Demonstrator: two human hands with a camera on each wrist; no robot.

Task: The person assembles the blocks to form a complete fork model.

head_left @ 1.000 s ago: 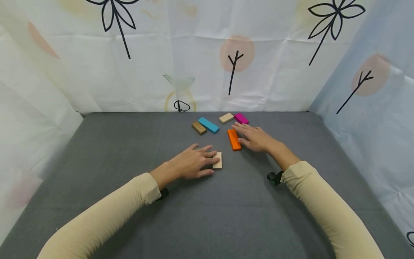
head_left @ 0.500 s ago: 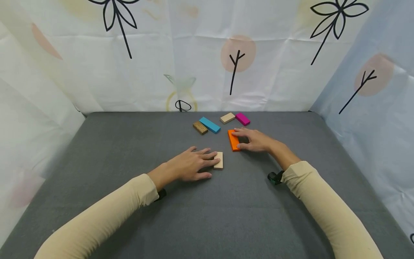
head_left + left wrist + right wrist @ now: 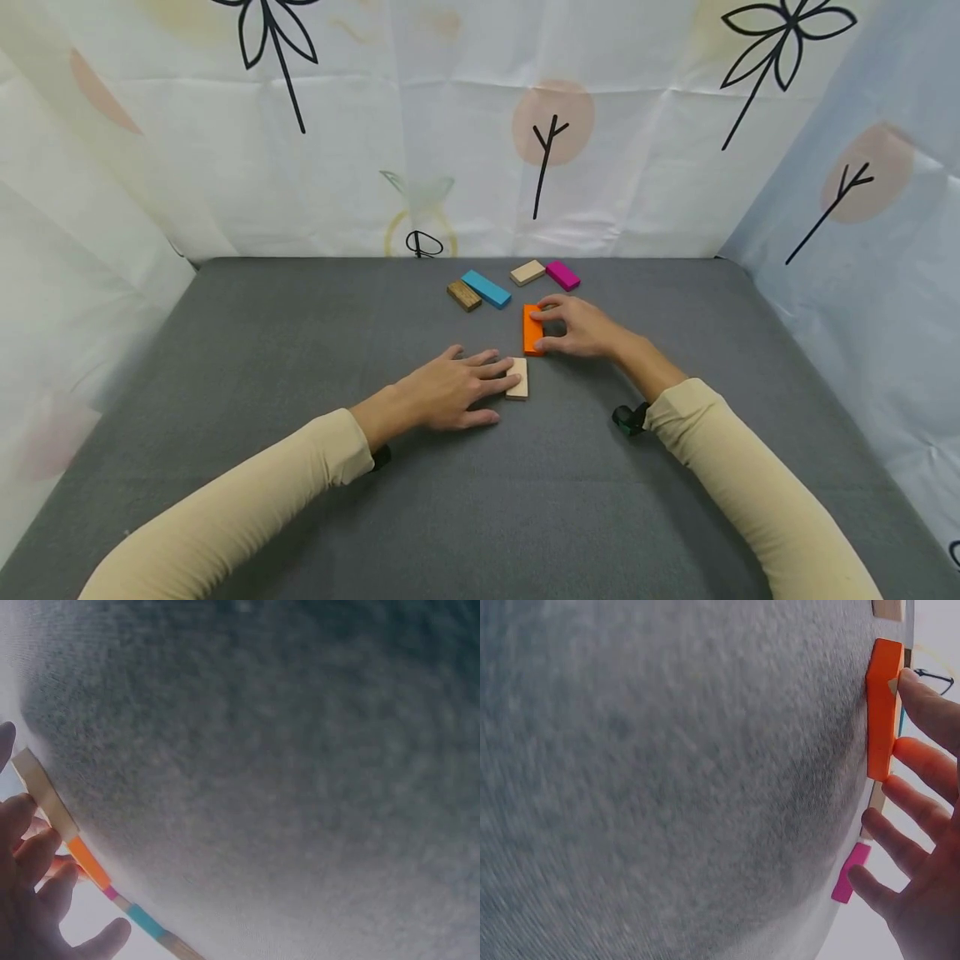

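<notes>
A pale wooden block (image 3: 517,388) lies flat on the grey cloth, with fingertips of my left hand (image 3: 453,390) resting on it. The left fingers are spread and nearly straight. Just beyond it lies an orange block (image 3: 532,331), touched by the thumb and fingertips of my right hand (image 3: 581,328). In the right wrist view these fingertips lie along one side of the orange block (image 3: 882,712), the fingers spread and only slightly bent. The left wrist view shows the pale block (image 3: 45,791) and orange block (image 3: 88,862) almost in line.
Farther back lie a brown block (image 3: 464,296) against a blue block (image 3: 486,289), and a second pale block (image 3: 527,273) next to a magenta block (image 3: 562,275). A white printed curtain (image 3: 465,125) stands behind the table (image 3: 300,333) and along both sides.
The orange block has slid left and turned straighter under my right fingertips, toward the pale block. My left hand has shifted the pale block slightly right and nearer to me.
</notes>
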